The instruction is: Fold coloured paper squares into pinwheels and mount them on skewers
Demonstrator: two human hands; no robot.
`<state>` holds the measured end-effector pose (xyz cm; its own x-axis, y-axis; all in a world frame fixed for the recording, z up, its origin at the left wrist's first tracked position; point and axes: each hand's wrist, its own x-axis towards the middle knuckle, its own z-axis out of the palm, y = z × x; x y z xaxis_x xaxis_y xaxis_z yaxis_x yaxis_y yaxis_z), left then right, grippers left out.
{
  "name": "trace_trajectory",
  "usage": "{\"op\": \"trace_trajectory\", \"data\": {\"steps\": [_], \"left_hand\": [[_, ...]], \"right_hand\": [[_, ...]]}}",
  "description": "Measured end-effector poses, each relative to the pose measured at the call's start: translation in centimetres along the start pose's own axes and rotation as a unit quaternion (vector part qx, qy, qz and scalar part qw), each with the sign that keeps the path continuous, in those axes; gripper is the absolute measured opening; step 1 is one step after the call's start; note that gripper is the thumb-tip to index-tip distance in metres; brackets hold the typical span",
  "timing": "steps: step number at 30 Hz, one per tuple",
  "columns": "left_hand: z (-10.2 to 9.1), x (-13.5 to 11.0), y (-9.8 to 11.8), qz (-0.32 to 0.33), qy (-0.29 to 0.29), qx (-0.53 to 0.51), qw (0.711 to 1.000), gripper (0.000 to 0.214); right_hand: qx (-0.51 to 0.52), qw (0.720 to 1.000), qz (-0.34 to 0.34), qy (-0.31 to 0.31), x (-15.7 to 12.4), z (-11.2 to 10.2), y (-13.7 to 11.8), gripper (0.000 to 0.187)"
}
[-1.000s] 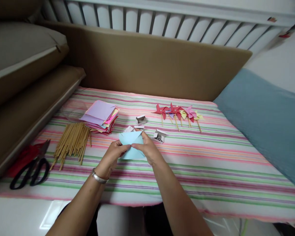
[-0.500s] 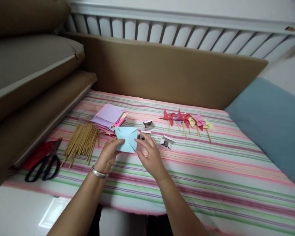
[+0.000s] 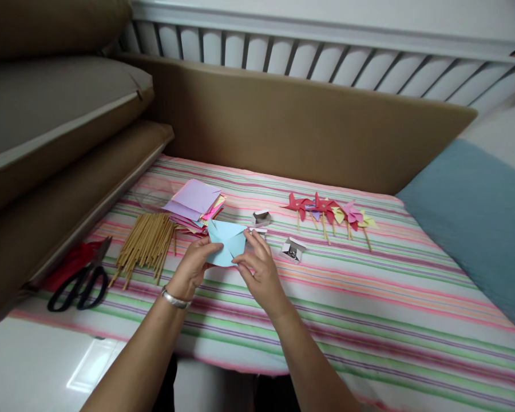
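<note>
One blue sheet (image 3: 227, 240); grips (image 3: 193, 264) (image 3: 262, 276) either side

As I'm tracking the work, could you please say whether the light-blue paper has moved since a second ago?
Yes: the light-blue paper has shifted left in view, away from the rightmost open box.

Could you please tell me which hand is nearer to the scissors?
Left. The left hand is to the right of the scissors; the right hand is farther right, across the blue paper.

text: none legible | labels, brands: none legible | numbers: none legible
</note>
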<state>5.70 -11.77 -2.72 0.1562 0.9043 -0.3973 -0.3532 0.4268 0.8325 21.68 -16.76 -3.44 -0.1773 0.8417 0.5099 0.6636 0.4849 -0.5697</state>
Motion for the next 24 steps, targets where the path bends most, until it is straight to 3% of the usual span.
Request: {"op": "trace_trajectory", "data": {"steps": [9, 24], "left_hand": [[1.0, -0.3, -1.1, 0.026, -0.056, 0.088, 0.994, 0.023], [0.8, -0.4, -0.9, 0.019, -0.152, 0.091, 0.984, 0.023]], "right_hand": [[0.004, 0.995, 0.092, 0.032, 0.3, -0.3, -0.1, 0.009], [0.014, 0.990, 0.133, 0.051, 0.3, 0.1, 0.3, 0.003]]}}
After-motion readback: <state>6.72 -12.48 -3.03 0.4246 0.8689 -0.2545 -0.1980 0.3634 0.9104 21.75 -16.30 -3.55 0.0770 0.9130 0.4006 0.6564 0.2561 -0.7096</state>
